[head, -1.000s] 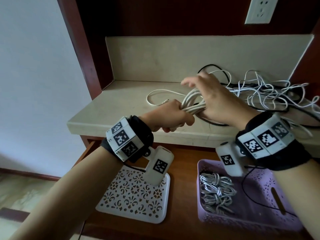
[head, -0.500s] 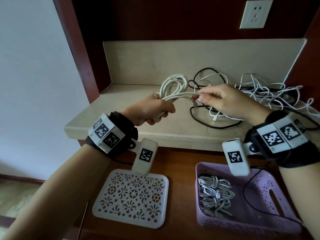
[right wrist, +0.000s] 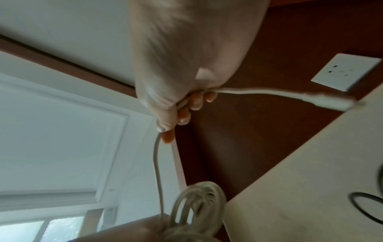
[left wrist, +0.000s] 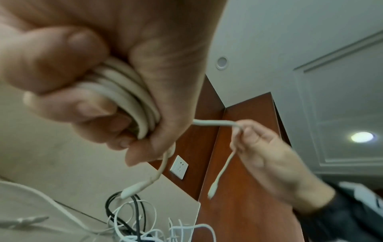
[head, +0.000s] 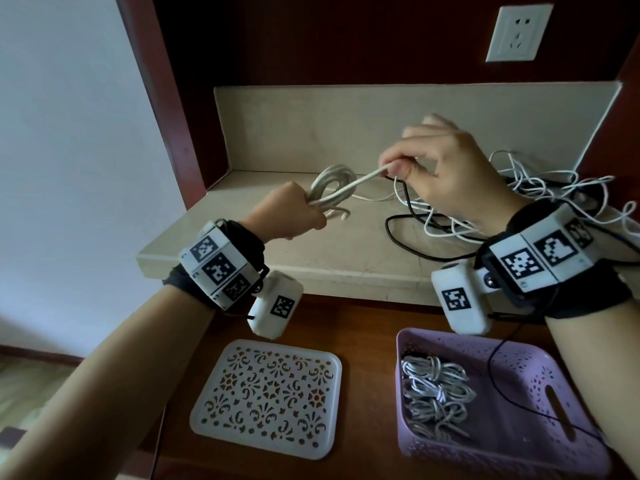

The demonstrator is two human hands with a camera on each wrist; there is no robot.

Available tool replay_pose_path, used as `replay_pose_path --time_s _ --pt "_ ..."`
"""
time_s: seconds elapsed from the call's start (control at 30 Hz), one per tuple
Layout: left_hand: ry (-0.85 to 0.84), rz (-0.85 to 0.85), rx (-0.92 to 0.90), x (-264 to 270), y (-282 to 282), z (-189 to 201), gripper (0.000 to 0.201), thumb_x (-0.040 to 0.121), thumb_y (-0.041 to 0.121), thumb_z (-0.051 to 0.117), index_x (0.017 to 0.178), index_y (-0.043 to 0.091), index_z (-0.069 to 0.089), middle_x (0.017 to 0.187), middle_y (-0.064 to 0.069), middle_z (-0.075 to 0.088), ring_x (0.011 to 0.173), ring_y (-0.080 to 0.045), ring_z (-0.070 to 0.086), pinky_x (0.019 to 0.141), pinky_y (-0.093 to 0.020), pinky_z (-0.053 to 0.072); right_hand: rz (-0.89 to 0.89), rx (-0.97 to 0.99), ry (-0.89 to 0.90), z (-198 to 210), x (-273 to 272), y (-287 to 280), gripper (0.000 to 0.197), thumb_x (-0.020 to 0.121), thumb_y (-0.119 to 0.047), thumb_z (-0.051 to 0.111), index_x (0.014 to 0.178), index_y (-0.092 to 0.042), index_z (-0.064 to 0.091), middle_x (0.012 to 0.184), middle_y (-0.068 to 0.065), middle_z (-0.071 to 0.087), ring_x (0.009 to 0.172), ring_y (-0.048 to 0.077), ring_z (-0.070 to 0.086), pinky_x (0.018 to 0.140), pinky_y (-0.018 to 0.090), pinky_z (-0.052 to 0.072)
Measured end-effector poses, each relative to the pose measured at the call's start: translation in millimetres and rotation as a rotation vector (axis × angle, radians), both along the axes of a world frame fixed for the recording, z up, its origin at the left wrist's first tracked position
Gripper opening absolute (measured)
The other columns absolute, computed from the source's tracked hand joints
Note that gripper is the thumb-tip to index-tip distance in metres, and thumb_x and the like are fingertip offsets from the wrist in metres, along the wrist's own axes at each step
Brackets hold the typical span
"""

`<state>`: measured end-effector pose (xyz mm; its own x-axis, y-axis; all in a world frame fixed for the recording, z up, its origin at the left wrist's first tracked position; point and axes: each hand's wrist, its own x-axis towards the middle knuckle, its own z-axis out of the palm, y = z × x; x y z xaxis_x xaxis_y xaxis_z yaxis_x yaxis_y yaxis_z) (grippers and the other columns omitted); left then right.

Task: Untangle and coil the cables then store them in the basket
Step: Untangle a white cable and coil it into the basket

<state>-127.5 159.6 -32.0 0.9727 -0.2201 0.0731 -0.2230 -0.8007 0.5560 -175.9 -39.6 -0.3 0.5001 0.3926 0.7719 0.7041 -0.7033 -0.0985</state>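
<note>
Stored: white coils (head: 436, 393) in lilac perforated plastic basket (head: 540, 372) | left hand (head: 291, 216) clasping thick white cable coil (head: 332, 185) | right hand (head: 450, 174) pinching its tail | tangled thin cables (head: 540, 188) left on worktop (head: 311, 247)

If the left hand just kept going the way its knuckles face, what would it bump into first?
Probably the right hand. The left hand grips the coil above the shelf, facing rightward and away, and the cable's free end runs straight to the right hand's pinch. Depth is unclear; it might pass below and meet the tangle instead.

I am seeing bare surface (head: 277, 216) lying open at left; tangled cables (head: 540, 192) are crowding its right, coiled cables (head: 433, 393) filling the basket's (head: 519, 355) left.
</note>
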Motion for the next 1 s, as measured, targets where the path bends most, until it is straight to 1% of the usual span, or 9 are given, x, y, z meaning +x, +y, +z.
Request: replay_pose_path --time_s 0.13,0.37,0.47,0.6,0.7,0.77,0.9,0.93,1.0 --pt "-0.247 0.059 0.354 -5.9 -7.0 -1.7 0.015 0.08 0.024 0.058 0.072 0.015 0.051 0.065 0.0 0.046 0.065 -0.025 0.048 0.054 -0.026 0.033 -0.003 -0.156 -0.181 19.3 5.3 17.1 0.022 0.089 -0.023 0.054 0.081 -0.012 0.071 0.067 -0.001 0.052 0.072 0.009 0.027 0.068 0.023 0.017" --pt "-0.557 -0.124 0.51 -20.0 -10.5 8.0 0.006 0.084 0.027 0.051 0.082 0.023 0.047 0.077 0.0 0.052 0.072 -0.027 0.048 0.064 -0.031 0.035 -0.017 -0.002 -0.15 33.0 31.8 5.8 0.023 0.092 -0.023 0.054 0.088 -0.009 0.072 0.07 -0.001 0.048 0.069 0.013 0.037 0.065 0.022 0.029" --pt "-0.671 -0.145 0.456 -23.7 -9.0 11.8 0.012 0.084 0.03 0.053 0.09 0.019 0.054 0.085 -0.002 0.062 0.08 -0.034 0.056 0.064 -0.032 0.034 0.006 0.094 -0.045 26.0 38.8 -3.3 0.022 0.092 -0.02 0.055 0.091 -0.006 0.072 0.071 -0.002 0.051 0.065 -0.004 0.045 0.067 0.007 0.03" --pt "-0.705 -0.148 0.321 -21.0 -6.1 13.7 0.018 0.082 0.028 0.055 0.096 0.016 0.059 0.085 -0.005 0.064 0.082 -0.038 0.057 0.067 -0.034 0.041 0.018 0.173 0.042 13.9 41.5 -12.6 0.024 0.092 -0.02 0.053 0.091 -0.004 0.071 0.078 -0.002 0.061 0.07 -0.014 0.05 0.063 0.005 0.034" --pt "-0.763 -0.224 0.447 -12.7 -6.0 9.6 0.015 0.084 0.028 0.054 0.094 0.018 0.058 0.086 -0.001 0.063 0.08 -0.033 0.058 0.063 -0.03 0.033 0.02 0.163 0.062 20.6 39.7 -11.6 0.02 0.089 -0.018 0.056 0.091 -0.006 0.072 0.071 -0.015 0.056 0.069 -0.013 0.049 0.063 0.005 0.032" --pt "-0.835 -0.382 0.452 -14.1 -6.4 8.6 0.013 0.081 0.026 0.055 0.085 0.014 0.06 0.074 0.001 0.062 0.065 -0.029 0.059 0.057 -0.026 0.032 0.019 0.115 0.087 25.5 39.0 -10.0 0.015 0.089 -0.015 0.059 0.091 -0.009 0.072 0.066 -0.019 0.048 0.066 -0.01 0.047 0.061 0.006 0.031" --pt "-0.917 -0.415 0.118 -14.4 -4.6 7.7 0.028 0.069 0.035 0.05 0.071 0.01 0.061 0.057 0.0 0.059 0.044 -0.025 0.054 0.05 -0.02 0.037 -0.001 0.103 0.339 7.8 41.6 -17.8 0.018 0.093 -0.022 0.054 0.083 -0.019 0.069 0.06 0.01 0.056 0.055 0.015 0.046 0.054 0.023 0.032" --pt "-0.928 -0.369 0.06 -13.6 -4.3 10.7 0.029 0.069 0.035 0.049 0.071 0.009 0.061 0.057 -0.002 0.059 0.045 -0.027 0.055 0.05 -0.022 0.038 -0.015 0.092 0.387 -2.0 40.9 -17.9 0.02 0.093 -0.026 0.051 0.077 -0.026 0.064 0.058 0.009 0.056 0.054 0.02 0.045 0.053 0.025 0.031" --pt "-0.908 -0.252 -0.012 -12.5 -3.4 19.8 0.027 0.069 0.032 0.052 0.073 0.007 0.06 0.056 -0.003 0.055 0.05 -0.032 0.056 0.053 -0.024 0.035 -0.04 0.047 0.45 -23.2 37.7 -13.7 0.02 0.096 -0.022 0.047 0.08 -0.028 0.058 0.052 -0.008 0.051 0.051 0.008 0.042 0.053 0.025 0.032"
